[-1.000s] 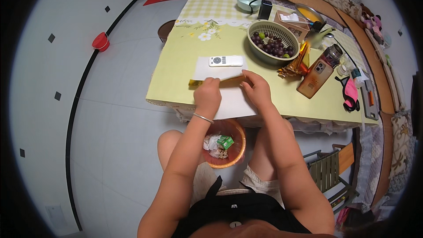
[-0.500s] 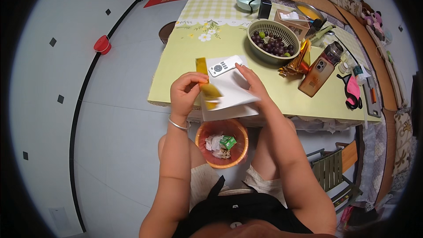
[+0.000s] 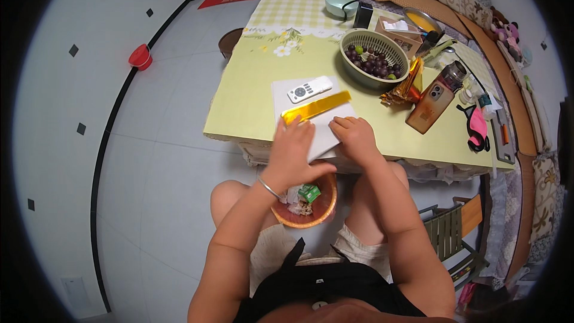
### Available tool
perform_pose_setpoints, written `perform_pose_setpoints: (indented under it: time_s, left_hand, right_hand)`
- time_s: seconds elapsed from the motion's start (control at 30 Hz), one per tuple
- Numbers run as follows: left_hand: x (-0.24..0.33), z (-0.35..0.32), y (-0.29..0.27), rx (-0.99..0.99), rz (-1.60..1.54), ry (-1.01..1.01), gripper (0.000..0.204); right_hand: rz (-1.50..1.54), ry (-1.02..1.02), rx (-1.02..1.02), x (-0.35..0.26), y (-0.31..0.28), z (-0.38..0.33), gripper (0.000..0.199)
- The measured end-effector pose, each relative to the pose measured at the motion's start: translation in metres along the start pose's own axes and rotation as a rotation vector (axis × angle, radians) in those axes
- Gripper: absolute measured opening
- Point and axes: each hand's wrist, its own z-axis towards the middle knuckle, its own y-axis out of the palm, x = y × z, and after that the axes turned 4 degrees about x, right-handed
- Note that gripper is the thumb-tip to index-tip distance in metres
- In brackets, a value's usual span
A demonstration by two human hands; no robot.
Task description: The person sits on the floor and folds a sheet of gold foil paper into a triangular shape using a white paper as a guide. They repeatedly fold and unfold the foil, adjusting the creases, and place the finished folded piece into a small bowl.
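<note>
White paper (image 3: 320, 134) lies at the near edge of the table, its near part under my hands. Across it, slanting up to the right, rests a shiny gold strip (image 3: 317, 107). Beyond the strip a white remote control (image 3: 310, 90) sits on the paper. My left hand (image 3: 293, 152) is spread, thumb out to the side, with its fingertips at the strip's left end. My right hand (image 3: 357, 139) has its fingers curled down onto the paper's right edge; its thumb is hidden.
An orange waste bin (image 3: 327, 209) with rubbish stands between my knees. Right of the paper are a colander (image 3: 365, 81) of grapes, crumpled gold foil (image 3: 403, 90), a phone (image 3: 429, 107), a bottle (image 3: 451, 75) and a pink-and-black eye mask (image 3: 476, 122). A folding chair (image 3: 445, 230) stands at the right.
The gold strip, upright in my left hand before, now lies across the paper. My left hand has opened and moved right and nearer. The lifted paper is now lower and flatter.
</note>
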Motion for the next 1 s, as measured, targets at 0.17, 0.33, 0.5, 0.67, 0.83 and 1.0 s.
perform_pose_setpoints:
  time_s: [0.17,0.33,0.5,0.67,0.83,1.0]
  left_hand:
    - [-0.001,-0.026,0.044,0.039,0.202,0.009,0.048]
    - [-0.024,-0.028,0.030,-0.048,-0.086,-0.086,0.019]
    - [-0.037,-0.029,0.013,-0.056,-0.187,-0.097,0.011]
    - [-0.042,-0.024,-0.002,-0.075,-0.163,-0.053,0.008]
    - [-0.060,-0.023,0.003,-0.066,-0.217,-0.071,0.012]
    - [-0.066,-0.025,0.013,-0.008,-0.296,-0.159,0.016]
  right_hand:
    - [-0.004,0.047,-0.241,-0.020,-0.009,0.001,0.030]
    - [0.184,-0.089,-0.184,-0.009,-0.015,-0.004,0.042]
    - [0.471,-0.061,-0.250,0.006,-0.019,-0.005,0.021]
    - [0.554,-0.074,-0.242,0.020,-0.018,-0.003,0.015]
    - [0.521,-0.049,-0.253,0.018,-0.014,0.004,0.018]
    - [0.627,0.164,-0.222,0.024,-0.002,0.005,0.018]
